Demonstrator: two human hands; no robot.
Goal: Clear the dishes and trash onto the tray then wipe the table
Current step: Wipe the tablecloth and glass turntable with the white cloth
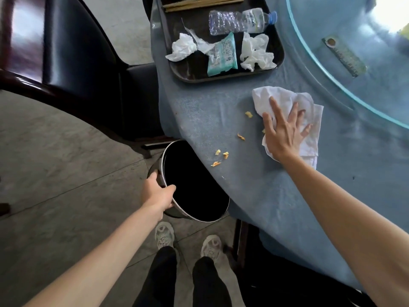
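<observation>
Crumpled white cloth [290, 111] under flat right hand [283, 134]; left hand's [158, 192] grip around bin rim [168, 151].

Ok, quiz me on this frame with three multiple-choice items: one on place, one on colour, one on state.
1. Where does the clear plastic water bottle lie?
A. on the dark tray
B. in the bin
C. on the floor

2. What colour is the tablecloth?
A. red
B. blue
C. white

3. What is the right hand doing?
A. hanging idle
B. gripping the bottle
C. pressing flat on the white cloth

Answers: 1 A, the bottle lies on the tray beside crumpled napkins; 2 B, the cloth is blue; 3 C, straight fingers spread on the cloth.
</observation>
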